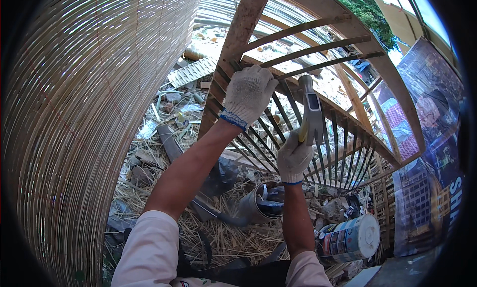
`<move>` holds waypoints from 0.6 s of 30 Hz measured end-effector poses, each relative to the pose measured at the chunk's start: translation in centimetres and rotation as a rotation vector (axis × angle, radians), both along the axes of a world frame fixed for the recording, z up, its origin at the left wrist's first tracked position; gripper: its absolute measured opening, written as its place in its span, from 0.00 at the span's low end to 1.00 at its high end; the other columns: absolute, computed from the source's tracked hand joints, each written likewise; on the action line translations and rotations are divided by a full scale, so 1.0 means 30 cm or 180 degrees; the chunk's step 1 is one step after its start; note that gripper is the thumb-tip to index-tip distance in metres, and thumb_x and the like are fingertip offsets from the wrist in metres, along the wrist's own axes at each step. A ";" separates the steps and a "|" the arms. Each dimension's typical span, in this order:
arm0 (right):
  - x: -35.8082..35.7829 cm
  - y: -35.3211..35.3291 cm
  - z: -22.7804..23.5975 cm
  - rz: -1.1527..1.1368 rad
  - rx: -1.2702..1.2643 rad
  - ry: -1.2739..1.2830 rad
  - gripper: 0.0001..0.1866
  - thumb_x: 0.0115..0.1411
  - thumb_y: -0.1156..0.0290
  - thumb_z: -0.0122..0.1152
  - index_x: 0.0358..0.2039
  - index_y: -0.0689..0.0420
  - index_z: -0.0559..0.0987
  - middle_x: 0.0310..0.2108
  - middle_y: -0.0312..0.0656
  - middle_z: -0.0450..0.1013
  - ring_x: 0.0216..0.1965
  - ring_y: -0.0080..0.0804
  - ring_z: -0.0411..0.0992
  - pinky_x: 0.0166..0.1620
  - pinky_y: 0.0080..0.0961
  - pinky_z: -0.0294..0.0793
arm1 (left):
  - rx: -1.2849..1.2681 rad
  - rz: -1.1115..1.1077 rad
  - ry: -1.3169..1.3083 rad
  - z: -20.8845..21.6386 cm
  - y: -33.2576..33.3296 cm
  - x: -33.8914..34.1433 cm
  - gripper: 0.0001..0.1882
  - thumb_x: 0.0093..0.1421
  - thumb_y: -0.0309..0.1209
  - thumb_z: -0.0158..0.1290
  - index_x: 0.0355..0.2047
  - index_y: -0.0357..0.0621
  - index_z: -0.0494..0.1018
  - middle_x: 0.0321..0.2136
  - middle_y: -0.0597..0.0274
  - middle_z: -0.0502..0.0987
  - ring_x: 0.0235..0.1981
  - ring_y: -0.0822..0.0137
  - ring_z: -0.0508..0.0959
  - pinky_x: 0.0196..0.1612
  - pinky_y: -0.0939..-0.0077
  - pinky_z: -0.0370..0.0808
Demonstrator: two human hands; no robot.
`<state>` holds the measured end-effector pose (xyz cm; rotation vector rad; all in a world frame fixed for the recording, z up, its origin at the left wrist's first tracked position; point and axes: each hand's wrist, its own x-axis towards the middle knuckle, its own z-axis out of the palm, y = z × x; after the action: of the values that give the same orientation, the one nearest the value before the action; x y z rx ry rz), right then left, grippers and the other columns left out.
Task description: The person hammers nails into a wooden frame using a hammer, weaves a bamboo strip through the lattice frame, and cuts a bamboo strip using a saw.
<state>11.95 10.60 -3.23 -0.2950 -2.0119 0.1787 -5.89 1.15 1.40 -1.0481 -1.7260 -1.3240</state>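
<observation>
My left hand [250, 92], in a knitted off-white glove with a blue cuff edge, is closed against the middle rail [338, 106] of a wooden frame. Its fingertips are turned away, so what they pinch is hidden. In my right hand [294, 160], gloved the same way, is a claw hammer [312, 110] with a yellow patch on its handle. The hammer is raised, its head just to the right of my left hand. Thin wooden slats [315, 49] run from the rail to a curved plank [397, 88]. More dark slats [343, 143] fan out below the rail.
A tall screen of thin strips [74, 128] hangs on the left. Straw and rubble [149, 173] cover the ground. Below the frame stand a grey bucket [253, 207] and a tipped paint pail [350, 240]. A printed banner [422, 187] hangs at the right.
</observation>
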 end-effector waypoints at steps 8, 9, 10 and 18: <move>-0.011 0.011 -0.002 -0.0561 -0.0137 -0.0384 0.08 0.70 0.66 0.60 0.39 0.57 0.75 0.23 0.52 0.75 0.23 0.56 0.76 0.26 0.49 0.71 | -0.0394 0.0074 -0.0036 -0.003 -0.006 -0.001 0.13 0.67 0.39 0.56 0.35 0.41 0.78 0.33 0.52 0.80 0.41 0.53 0.82 0.46 0.54 0.77; -0.008 0.011 -0.001 -0.0638 -0.0171 -0.0184 0.09 0.70 0.66 0.60 0.39 0.57 0.74 0.21 0.52 0.74 0.22 0.57 0.75 0.26 0.50 0.70 | -0.0410 0.0015 -0.0135 -0.004 -0.007 0.004 0.13 0.67 0.39 0.56 0.35 0.41 0.78 0.33 0.52 0.80 0.41 0.53 0.82 0.45 0.54 0.77; -0.011 0.012 0.000 -0.0410 0.0550 0.0393 0.09 0.70 0.65 0.61 0.38 0.58 0.74 0.22 0.52 0.74 0.22 0.57 0.75 0.25 0.50 0.68 | -0.0334 -0.0031 -0.0158 -0.001 -0.007 0.001 0.13 0.67 0.40 0.57 0.35 0.41 0.78 0.33 0.52 0.80 0.41 0.53 0.82 0.45 0.54 0.77; -0.003 0.013 0.005 -0.0438 -0.0341 -0.0369 0.08 0.71 0.67 0.58 0.39 0.58 0.74 0.22 0.51 0.74 0.23 0.56 0.75 0.25 0.48 0.69 | -0.0128 0.0071 0.0133 0.001 0.002 -0.015 0.10 0.65 0.36 0.59 0.32 0.42 0.77 0.30 0.54 0.78 0.38 0.53 0.81 0.43 0.54 0.77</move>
<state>11.87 11.00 -3.06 -0.5207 -2.0915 0.1864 -6.34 1.20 1.44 -1.0686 -1.7349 -1.2499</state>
